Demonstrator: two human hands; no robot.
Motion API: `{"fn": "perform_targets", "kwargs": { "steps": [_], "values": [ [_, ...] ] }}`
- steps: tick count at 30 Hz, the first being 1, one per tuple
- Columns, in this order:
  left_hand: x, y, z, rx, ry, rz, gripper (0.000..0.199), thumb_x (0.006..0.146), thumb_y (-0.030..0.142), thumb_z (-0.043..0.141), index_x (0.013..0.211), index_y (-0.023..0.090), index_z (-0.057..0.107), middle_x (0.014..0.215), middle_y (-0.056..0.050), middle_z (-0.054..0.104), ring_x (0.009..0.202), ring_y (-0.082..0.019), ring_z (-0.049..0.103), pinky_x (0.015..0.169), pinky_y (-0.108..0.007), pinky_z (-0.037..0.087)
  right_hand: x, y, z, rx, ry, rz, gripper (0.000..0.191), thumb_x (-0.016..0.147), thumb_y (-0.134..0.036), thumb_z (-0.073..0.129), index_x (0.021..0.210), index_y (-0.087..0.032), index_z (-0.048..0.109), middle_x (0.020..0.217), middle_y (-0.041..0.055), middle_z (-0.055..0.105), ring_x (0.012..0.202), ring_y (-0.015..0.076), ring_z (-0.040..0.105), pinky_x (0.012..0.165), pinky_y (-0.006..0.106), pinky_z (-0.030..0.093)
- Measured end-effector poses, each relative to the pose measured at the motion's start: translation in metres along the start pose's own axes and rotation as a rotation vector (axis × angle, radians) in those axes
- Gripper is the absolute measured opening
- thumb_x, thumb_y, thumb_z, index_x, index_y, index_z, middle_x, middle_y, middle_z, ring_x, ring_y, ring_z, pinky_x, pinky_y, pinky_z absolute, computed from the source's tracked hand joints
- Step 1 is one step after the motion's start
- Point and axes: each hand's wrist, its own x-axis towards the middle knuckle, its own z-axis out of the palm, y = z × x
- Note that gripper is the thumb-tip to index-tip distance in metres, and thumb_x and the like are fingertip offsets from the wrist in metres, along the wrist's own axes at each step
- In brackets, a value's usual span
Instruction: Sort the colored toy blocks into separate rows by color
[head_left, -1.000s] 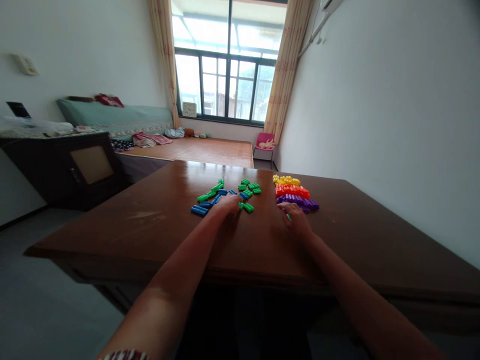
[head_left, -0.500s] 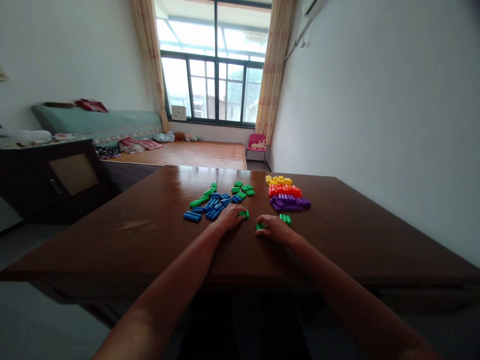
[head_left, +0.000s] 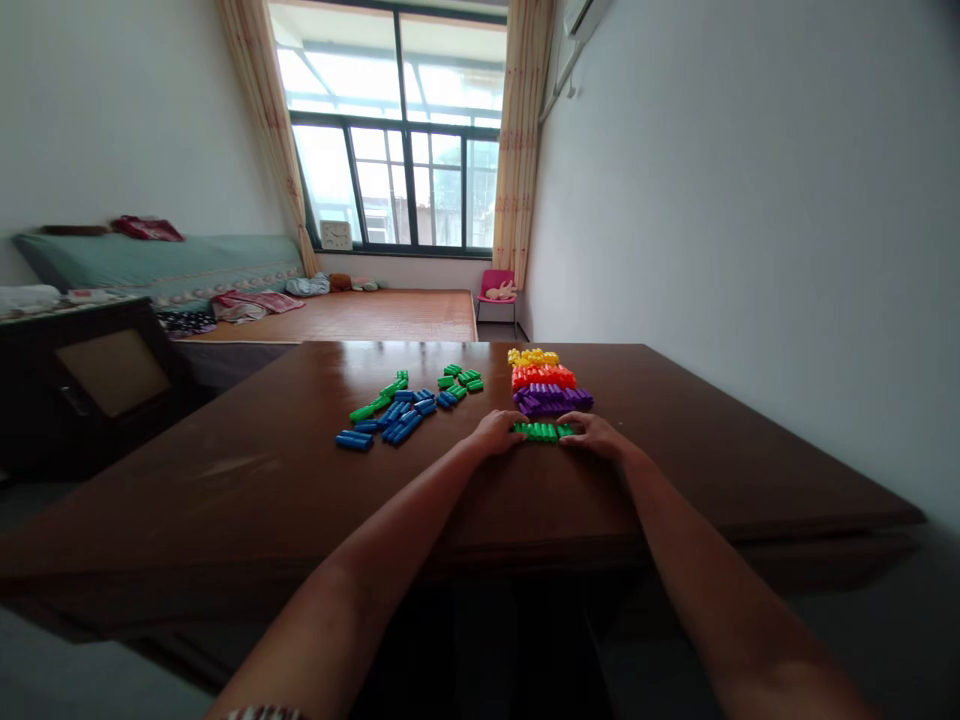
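A short row of green plastic blocks [head_left: 538,432] lies on the brown table between my two hands. My left hand [head_left: 499,432] closes its fingers on the row's left end, partly covering the block there. At the right end, my right hand [head_left: 598,437] pinches another green block [head_left: 565,431], which sits close against the row. Just behind are the purple blocks [head_left: 555,400], lined up side by side. Orange-red blocks [head_left: 544,376] and yellow blocks [head_left: 533,356] form further rows beyond them.
Left of my hands lie scattered blue blocks [head_left: 405,418], with a line of green blocks [head_left: 379,402] beside them and a loose green group [head_left: 460,381] farther back. The table [head_left: 247,500] ends close to my body. Behind it stand a bed [head_left: 390,312] and a pink chair [head_left: 498,288].
Both hands have moved right and slightly away from me, bringing green blocks to the one lying before the purple row. The view has turned a little right.
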Motion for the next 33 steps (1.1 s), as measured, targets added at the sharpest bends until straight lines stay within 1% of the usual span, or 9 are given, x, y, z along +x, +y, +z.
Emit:
{"fn": "perform_targets", "kwargs": {
  "steps": [3, 6, 11, 17, 21, 24, 28, 30, 33],
  "values": [
    [-0.004, -0.001, 0.006, -0.105, 0.061, -0.043, 0.037, 0.076, 0.038, 0.067, 0.110, 0.023, 0.067, 0.090, -0.001, 0.070, 0.085, -0.018, 0.065, 0.078, -0.027, 0.050, -0.008, 0.002, 0.001, 0.029, 0.011, -0.033, 0.057, 0.065, -0.047, 0.074, 0.116, -0.022, 0.065, 0.079, -0.0009, 0.062, 0.073, 0.0148, 0.057, 0.070, 0.027, 0.046],
    [-0.009, -0.001, 0.010, -0.147, 0.105, -0.037, 0.041, 0.071, 0.040, 0.072, 0.107, 0.022, 0.067, 0.101, -0.003, 0.067, 0.086, -0.018, 0.063, 0.078, -0.027, 0.051, -0.016, 0.004, -0.002, 0.058, 0.029, -0.055, 0.061, 0.067, -0.048, 0.072, 0.121, -0.022, 0.062, 0.086, 0.0011, 0.062, 0.080, 0.0164, 0.059, 0.075, 0.027, 0.046],
    [-0.008, 0.007, 0.015, -0.129, 0.168, -0.033, 0.037, 0.071, 0.036, 0.074, 0.106, 0.025, 0.067, 0.114, -0.003, 0.059, 0.089, -0.016, 0.062, 0.084, -0.028, 0.050, -0.017, 0.003, -0.001, -0.005, 0.034, -0.061, 0.049, 0.072, -0.044, 0.069, 0.116, -0.021, 0.065, 0.088, 0.0026, 0.065, 0.081, 0.0178, 0.060, 0.079, 0.030, 0.046],
    [-0.004, 0.019, 0.020, -0.032, 0.169, -0.039, 0.036, 0.075, 0.038, 0.070, 0.109, 0.025, 0.067, 0.116, -0.005, 0.058, 0.107, -0.022, 0.057, 0.095, -0.033, 0.047, -0.016, 0.002, 0.004, 0.019, 0.083, -0.168, 0.047, 0.073, -0.043, 0.067, 0.115, -0.024, 0.064, 0.122, 0.0051, 0.062, 0.097, 0.0209, 0.060, 0.092, 0.036, 0.046],
    [-0.007, 0.020, 0.013, -0.031, 0.161, -0.025, 0.045, 0.079, 0.046, 0.065, 0.119, 0.025, 0.062, 0.123, -0.006, 0.055, 0.111, -0.022, 0.054, 0.097, -0.033, 0.046, -0.018, 0.005, 0.002, 0.036, 0.236, -0.138, 0.052, 0.078, -0.054, 0.058, 0.118, -0.021, 0.062, 0.126, 0.0100, 0.059, 0.086, 0.0194, 0.061, 0.084, 0.037, 0.050],
    [-0.011, 0.005, -0.007, 0.054, 0.224, -0.062, 0.039, 0.086, 0.041, 0.057, 0.122, 0.026, 0.059, 0.129, -0.006, 0.053, 0.118, -0.023, 0.049, 0.103, -0.035, 0.042, -0.015, 0.016, 0.000, -0.026, 0.405, -0.082, 0.052, 0.084, -0.057, 0.046, 0.114, -0.018, 0.063, 0.116, 0.0124, 0.063, 0.082, 0.0205, 0.062, 0.081, 0.037, 0.049],
    [-0.021, -0.041, -0.037, 0.230, 0.319, -0.367, 0.040, 0.088, 0.030, 0.052, 0.128, 0.022, 0.055, 0.139, -0.010, 0.047, 0.131, -0.028, 0.037, 0.110, -0.043, 0.032, -0.010, 0.029, 0.000, -0.071, 0.495, -0.031, 0.052, 0.085, -0.055, 0.042, 0.112, -0.016, 0.063, 0.106, 0.0128, 0.066, 0.084, 0.0222, 0.063, 0.078, 0.036, 0.049],
    [-0.026, -0.064, -0.044, 0.275, 0.293, -0.498, 0.045, 0.089, 0.031, 0.050, 0.133, 0.019, 0.050, 0.142, -0.013, 0.044, 0.135, -0.030, 0.032, 0.111, -0.046, 0.027, -0.009, 0.031, 0.000, -0.089, 0.501, -0.032, 0.051, 0.085, -0.054, 0.042, 0.111, -0.017, 0.063, 0.104, 0.0122, 0.067, 0.084, 0.0222, 0.063, 0.078, 0.036, 0.048],
    [-0.025, -0.084, -0.043, 0.318, 0.213, -0.546, 0.049, 0.091, 0.035, 0.046, 0.137, 0.017, 0.045, 0.146, -0.016, 0.041, 0.137, -0.031, 0.030, 0.113, -0.047, 0.021, -0.009, 0.030, 0.001, -0.103, 0.487, -0.045, 0.049, 0.083, -0.052, 0.043, 0.108, -0.016, 0.064, 0.102, 0.0118, 0.067, 0.082, 0.0217, 0.063, 0.076, 0.036, 0.048]
  ]
}}
